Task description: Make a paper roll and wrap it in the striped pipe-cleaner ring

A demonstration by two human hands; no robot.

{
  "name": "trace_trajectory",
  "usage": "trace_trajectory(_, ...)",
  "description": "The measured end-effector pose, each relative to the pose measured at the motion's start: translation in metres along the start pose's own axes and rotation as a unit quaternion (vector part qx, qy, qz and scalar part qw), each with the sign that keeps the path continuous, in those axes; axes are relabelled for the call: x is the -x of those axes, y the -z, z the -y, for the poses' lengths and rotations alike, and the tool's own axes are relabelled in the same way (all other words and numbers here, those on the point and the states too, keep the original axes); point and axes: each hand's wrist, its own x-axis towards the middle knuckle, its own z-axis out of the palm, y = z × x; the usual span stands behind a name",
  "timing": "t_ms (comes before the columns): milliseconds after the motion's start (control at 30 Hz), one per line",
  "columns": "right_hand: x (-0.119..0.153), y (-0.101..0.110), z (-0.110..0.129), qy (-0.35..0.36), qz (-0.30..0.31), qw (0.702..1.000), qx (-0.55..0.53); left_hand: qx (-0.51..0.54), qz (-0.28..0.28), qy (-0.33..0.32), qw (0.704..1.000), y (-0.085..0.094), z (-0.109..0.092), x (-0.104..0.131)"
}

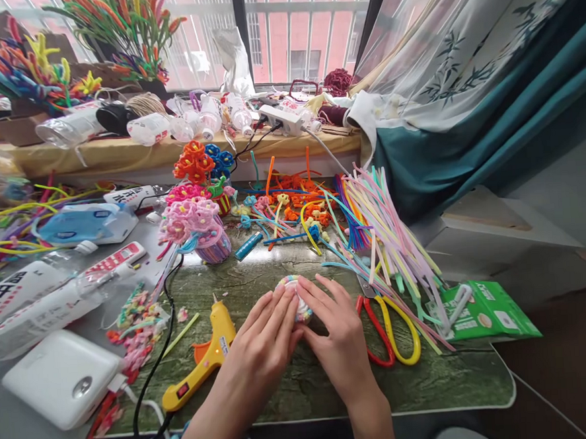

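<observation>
Both hands meet at a small round piece (303,305) with a white middle and a pastel, many-coloured rim, low over the green table mat. My left hand (267,333) presses its fingertips on the left part of the piece, fingers held together. From the right, my right hand (333,323) holds the piece with its thumb and fingers. The hands hide much of it. A yellow glue gun (207,357) lies left of my left hand. Scissors (392,332) with red and yellow handles lie right of my right hand.
Pink and purple flower pot (212,241), blue tube (248,246) and orange pieces stand or lie beyond the hands. Pipe cleaners (387,220) and a green packet (492,310) are at right. Bottles, a white power bank (64,379) and a black cable (168,326) lie left.
</observation>
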Motion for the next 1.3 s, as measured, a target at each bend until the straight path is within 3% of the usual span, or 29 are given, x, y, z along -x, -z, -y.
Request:
trace_trajectory(267,0.000,0.006,-0.002,0.027,0.032,0.999,0.008,0.066,0.019,0.019,0.997,0.004,0.006,0.001)
trace_trajectory(400,0.006,0.006,-0.001,-0.070,0.009,0.994,-0.088,0.068,0.019,0.032,0.997,0.009,0.009,-0.001)
trace_trajectory(500,0.009,0.000,0.004,-0.164,-0.020,0.973,-0.164,0.061,0.012,0.016,0.998,0.006,0.007,-0.006)
trace_trajectory(633,0.004,-0.012,0.010,-0.219,-0.005,0.951,-0.220,0.061,0.031,-0.001,0.998,-0.002,0.002,-0.012)
trace_trajectory(933,-0.002,-0.016,0.013,-0.212,-0.041,0.950,-0.224,0.099,0.039,0.013,0.994,-0.008,0.002,-0.015)
trace_trajectory(1300,-0.006,-0.013,0.018,-0.248,-0.029,0.940,-0.232,0.093,0.045,0.013,0.995,-0.014,-0.003,-0.020)
